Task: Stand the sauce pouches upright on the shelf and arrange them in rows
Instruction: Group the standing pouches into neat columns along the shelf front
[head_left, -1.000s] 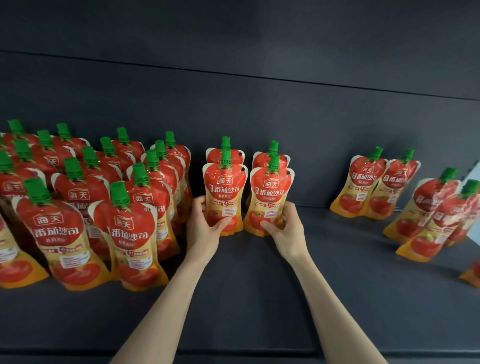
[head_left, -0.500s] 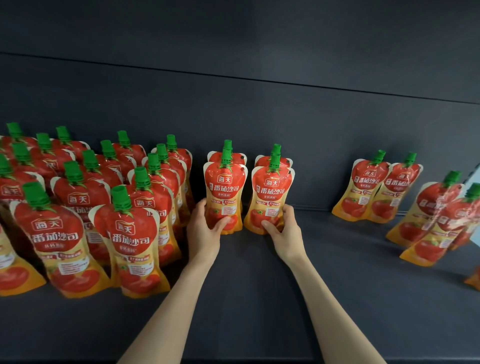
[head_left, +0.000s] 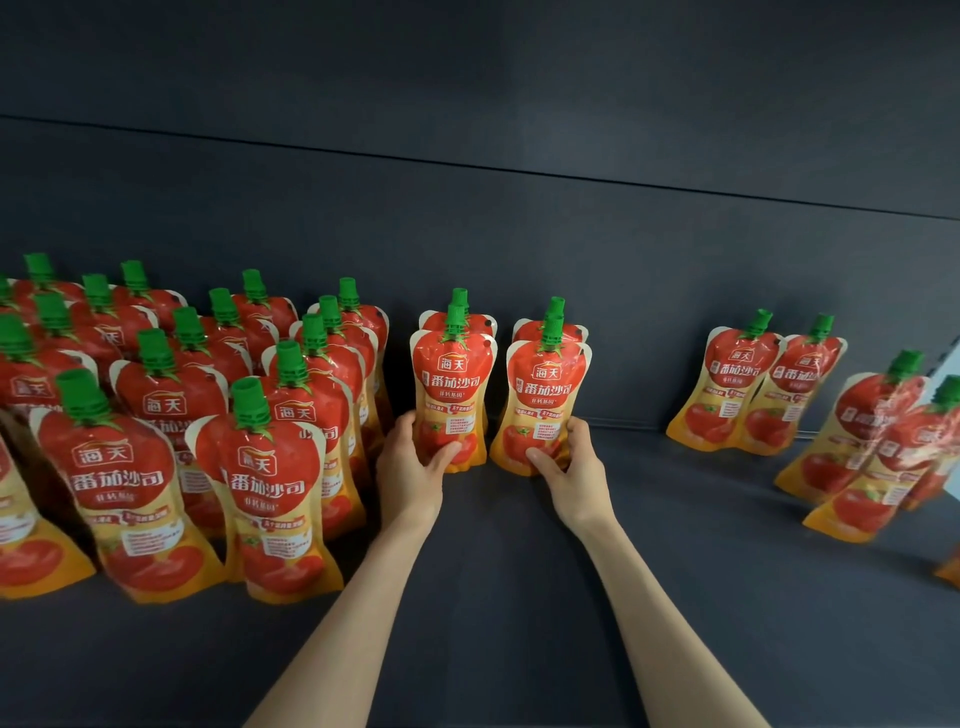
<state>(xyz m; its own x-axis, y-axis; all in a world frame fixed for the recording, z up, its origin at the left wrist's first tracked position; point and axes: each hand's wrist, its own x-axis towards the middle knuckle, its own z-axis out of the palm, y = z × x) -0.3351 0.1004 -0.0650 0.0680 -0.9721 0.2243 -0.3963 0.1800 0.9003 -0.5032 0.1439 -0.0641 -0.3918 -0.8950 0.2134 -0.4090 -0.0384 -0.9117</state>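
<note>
I look at a matte, dark grey shelf (head_left: 519, 613) closed at the rear by a back panel (head_left: 519, 234) of the same colour, with a thin seam across it. Toward the shelf's left edge, a block of pouches (head_left: 171, 415) stands upright in tight rows. They are glossy and waisted, red over orange, with ribbed green caps.

Near the back edge at the middle stand two short columns side by side. My left hand (head_left: 415, 467) grips the left front pouch (head_left: 452, 384) low down, thumb across its face. My right hand (head_left: 571, 467) grips the right front pouch (head_left: 545, 395) the same way. One more pouch stands right behind each.

Dark shelf surface shows between these and the leaning pouches (head_left: 727, 389) tilted against the panel toward the right edge.
</note>
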